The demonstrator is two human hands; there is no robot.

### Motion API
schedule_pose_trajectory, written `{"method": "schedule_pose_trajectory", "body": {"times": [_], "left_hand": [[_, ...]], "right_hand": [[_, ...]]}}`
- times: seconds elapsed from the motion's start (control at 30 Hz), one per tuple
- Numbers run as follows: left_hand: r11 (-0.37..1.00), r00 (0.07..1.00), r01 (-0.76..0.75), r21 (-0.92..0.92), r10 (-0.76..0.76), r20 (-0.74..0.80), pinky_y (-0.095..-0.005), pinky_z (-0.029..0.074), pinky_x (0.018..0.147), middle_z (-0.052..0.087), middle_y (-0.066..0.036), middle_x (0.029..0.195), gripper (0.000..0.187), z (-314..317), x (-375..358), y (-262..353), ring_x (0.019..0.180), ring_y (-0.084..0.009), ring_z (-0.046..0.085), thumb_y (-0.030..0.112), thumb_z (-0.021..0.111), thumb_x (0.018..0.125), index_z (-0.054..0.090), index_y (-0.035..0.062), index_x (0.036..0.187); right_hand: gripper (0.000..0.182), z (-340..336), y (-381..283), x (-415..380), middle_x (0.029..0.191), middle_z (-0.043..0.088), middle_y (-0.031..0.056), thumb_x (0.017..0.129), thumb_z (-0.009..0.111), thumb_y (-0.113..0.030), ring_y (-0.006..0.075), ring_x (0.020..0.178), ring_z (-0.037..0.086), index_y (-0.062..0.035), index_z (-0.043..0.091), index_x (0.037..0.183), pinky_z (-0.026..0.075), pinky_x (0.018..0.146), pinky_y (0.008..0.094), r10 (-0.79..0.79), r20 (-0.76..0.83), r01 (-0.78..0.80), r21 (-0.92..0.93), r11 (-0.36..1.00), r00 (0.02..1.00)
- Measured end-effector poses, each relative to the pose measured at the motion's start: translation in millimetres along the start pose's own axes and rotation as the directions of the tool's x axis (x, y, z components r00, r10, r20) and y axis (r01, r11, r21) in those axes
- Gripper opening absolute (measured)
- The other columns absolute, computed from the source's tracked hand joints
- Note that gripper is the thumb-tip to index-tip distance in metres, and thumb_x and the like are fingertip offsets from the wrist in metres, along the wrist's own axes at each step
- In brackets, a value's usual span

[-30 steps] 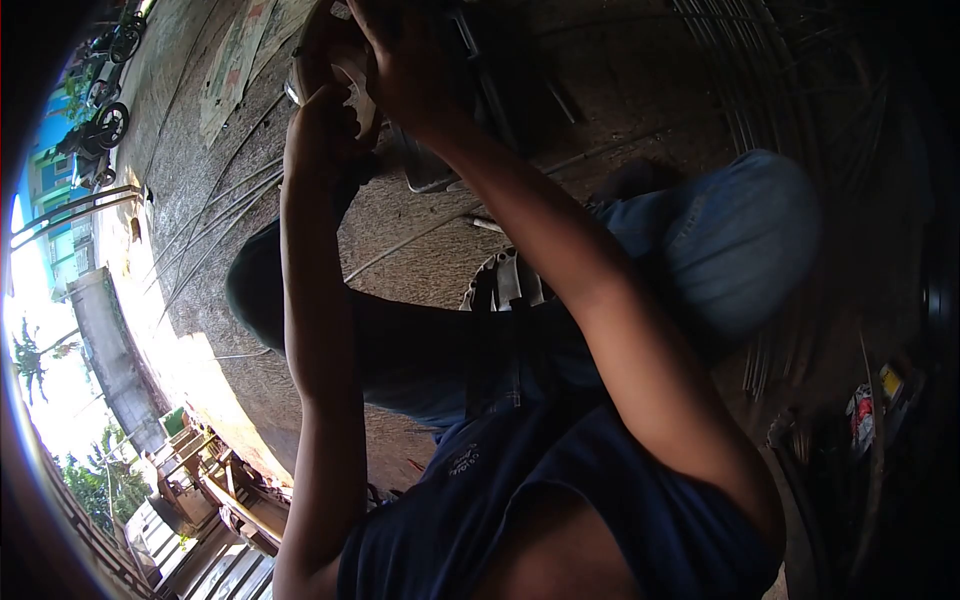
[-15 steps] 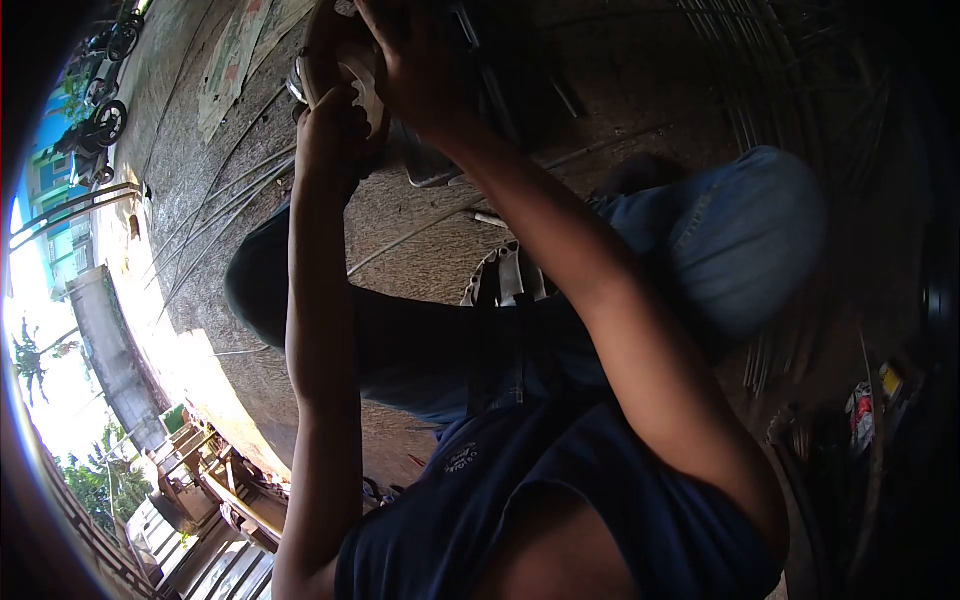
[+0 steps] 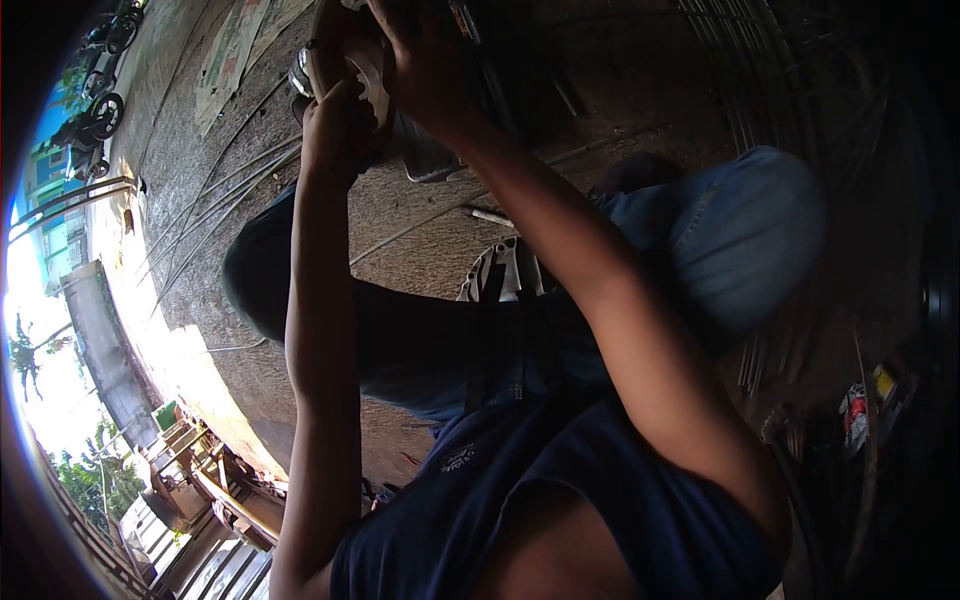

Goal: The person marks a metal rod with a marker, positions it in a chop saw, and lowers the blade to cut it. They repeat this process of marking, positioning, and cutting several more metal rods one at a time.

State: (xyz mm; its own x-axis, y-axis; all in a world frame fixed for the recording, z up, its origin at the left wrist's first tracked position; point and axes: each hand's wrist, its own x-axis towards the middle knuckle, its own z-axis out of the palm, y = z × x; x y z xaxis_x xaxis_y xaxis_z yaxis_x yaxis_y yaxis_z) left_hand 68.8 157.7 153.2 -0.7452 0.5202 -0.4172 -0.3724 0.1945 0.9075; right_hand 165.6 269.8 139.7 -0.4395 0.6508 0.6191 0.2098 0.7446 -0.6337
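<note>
At the top of the view, a round metal part with a toothed inner edge is held between my two hands. My left hand has its fingers wrapped round the part's near left rim. My right hand lies against its right side, its fingers partly cut off by the frame's top edge and dark. A shiny round metal piece shows just left of the part. Below, a ribbed metal housing sits on the ground between my legs.
Thin rods lie on the rough ground at left, with more rods at upper right. A dark tray-like box is beside my right forearm. Motorbikes stand at far left; a wooden frame is lower left.
The round part and both my hands have shifted slightly, and the view has tilted a little. My grip looks the same.
</note>
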Motion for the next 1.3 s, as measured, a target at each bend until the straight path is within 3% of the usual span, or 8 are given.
{"method": "schedule_pose_trajectory", "body": {"times": [0.4, 0.47, 0.9, 0.97, 1.0, 1.1, 1.17, 1.3], "left_hand": [[0.966, 0.99, -0.134, 0.222, 0.119, 0.083, -0.0252, 0.039, 0.043, 0.045, 0.002, 0.059, 0.012, -2.5, -2.3, 0.4, 0.048, -0.0079, 0.047, 0.014, 0.06, 0.082, 0.052, 0.0077, 0.077], [0.998, 1.0, 0.004, -0.056, -0.004, -0.001, -0.0252, 0.038, 0.042, 0.045, 0.002, 0.059, 0.012, 0.4, -0.5, -1.7, 0.047, -0.008, 0.047, 0.014, 0.06, 0.082, 0.052, 0.0075, 0.076], [0.998, 1.0, -0.007, -0.062, 0.006, -0.022, -0.0238, 0.036, 0.04, 0.045, 0.003, 0.057, 0.011, -2.3, 3.0, -4.0, 0.045, -0.0072, 0.045, 0.014, 0.059, 0.083, 0.052, 0.0071, 0.079], [0.997, 0.996, 0.071, -0.028, -0.07, 0.059, -0.0336, 0.052, 0.066, 0.043, -0.002, 0.071, 0.02, -10.8, 7.2, -5.1, 0.062, -0.0123, 0.046, 0.013, 0.057, 0.086, 0.053, 0.001, 0.101], [0.997, 0.996, 0.07, -0.029, -0.069, 0.059, -0.0336, 0.052, 0.066, 0.043, -0.002, 0.071, 0.02, -15.0, 10.9, -7.7, 0.062, -0.0123, 0.046, 0.013, 0.057, 0.086, 0.053, 0.001, 0.101], [0.954, 0.988, -0.08, 0.289, 0.038, 0.146, -0.0335, 0.053, 0.066, 0.043, -0.002, 0.07, 0.022, -14.0, 10.4, -7.0, 0.06, -0.0128, 0.046, 0.014, 0.058, 0.085, 0.053, 0.0004, 0.102], [0.998, 0.997, 0.05, -0.042, -0.047, 0.063, -0.0334, 0.053, 0.068, 0.044, -0.002, 0.07, 0.022, -7.3, 2.5, -4.1, 0.061, -0.0124, 0.047, 0.014, 0.058, 0.085, 0.052, 0.0008, 0.101], [0.998, 0.997, 0.015, -0.065, -0.01, 0.082, -0.0336, 0.054, 0.069, 0.045, -0.001, 0.071, 0.019, -12.6, 10.4, -12.9, 0.062, -0.0114, 0.049, 0.015, 0.058, 0.085, 0.052, 0.0025, 0.099]], "right_hand": [[0.063, 2.0, 0.0, 0.7, 0.124, 0.051, 0.0264, 0.089, 0.062, -0.031, 0.0429, 0.113, 0.05, -0.016, 0.037, 0.145, 0.042, 0.095, 0.0489, -0.004, -0.007, 0.004, 0.011, 1.0, 1.0], [0.064, 0.7, -0.4, 3.4, 0.122, 0.052, 0.0261, 0.089, 0.062, -0.031, 0.0427, 0.111, 0.051, -0.0163, 0.037, 0.145, 0.042, 0.094, 0.0483, -0.002, -0.003, 0.003, 0.017, 1.0, 1.0], [0.063, 4.5, 0.7, 1.0, 0.12, 0.053, 0.026, 0.088, 0.062, -0.03, 0.0426, 0.11, 0.051, -0.0158, 0.037, 0.145, 0.042, 0.093, 0.0484, -0.019, -0.036, 0.02, 0.018, 1.0, 0.999], [0.063, 5.3, 0.5, 0.8, 0.12, 0.053, 0.026, 0.088, 0.062, -0.029, 0.0426, 0.11, 0.051, -0.0158, 0.037, 0.145, 0.042, 0.093, 0.0484, -0.02, -0.037, 0.021, 0.018, 1.0, 0.999], [0.063, 5.6, 0.2, 0.7, 0.12, 0.053, 0.026, 0.088, 0.062, -0.029, 0.0426, 0.11, 0.051, -0.0157, 0.038, 0.145, 0.042, 0.093, 0.0484, -0.021, -0.038, 0.022, 0.02, 1.0, 0.999], [0.063, 6.0, 0.6, 0.5, 0.119, 0.053, 0.026, 0.088, 0.062, -0.029, 0.0426, 0.109, 0.051, -0.0156, 0.038, 0.145, 0.042, 0.093, 0.0484, -0.025, -0.042, 0.026, 0.02, 0.999, 0.999], [0.063, 5.9, 0.3, 0.0, 0.119, 0.053, 0.026, 0.088, 0.062, -0.029, 0.0426, 0.109, 0.051, -0.0155, 0.038, 0.145, 0.042, 0.093, 0.0484, -0.025, -0.047, 0.026, 0.021, 0.999, 0.999], [0.063, 6.5, 0.5, -0.7, 0.119, 0.053, 0.0259, 0.088, 0.062, -0.028, 0.0426, 0.109, 0.052, -0.0154, 0.038, 0.145, 0.043, 0.092, 0.0484, -0.029, -0.053, 0.031, 0.025, 0.999, 0.998]]}}
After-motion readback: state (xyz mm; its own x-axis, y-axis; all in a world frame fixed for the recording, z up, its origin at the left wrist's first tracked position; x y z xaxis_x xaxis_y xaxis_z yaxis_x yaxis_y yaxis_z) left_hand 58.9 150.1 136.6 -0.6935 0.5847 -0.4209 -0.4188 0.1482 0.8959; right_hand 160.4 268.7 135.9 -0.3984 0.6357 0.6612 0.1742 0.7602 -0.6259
